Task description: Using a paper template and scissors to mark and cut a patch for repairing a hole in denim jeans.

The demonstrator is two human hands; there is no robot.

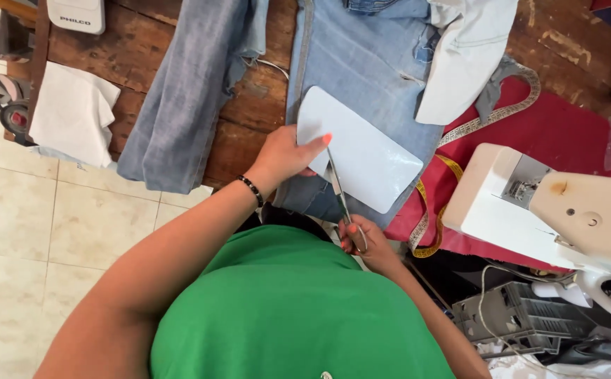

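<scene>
My left hand (288, 154) pinches the near left edge of a pale blue, rounded piece of material (361, 151) that lies on blue denim (368, 63). My right hand (361, 238) grips the handles of metal scissors (338, 189). The blades point away from me and run along the pale piece's near edge, just beside my left fingertips. A black bracelet sits on my left wrist. My green shirt fills the bottom of the view.
A second denim piece (186, 91) hangs off the wooden table (144, 42). White cloth (470, 49), a measuring tape (488, 119) and red fabric (565, 119) lie to the right, by a white sewing machine (572, 210). Tiled floor (38, 231) on the left.
</scene>
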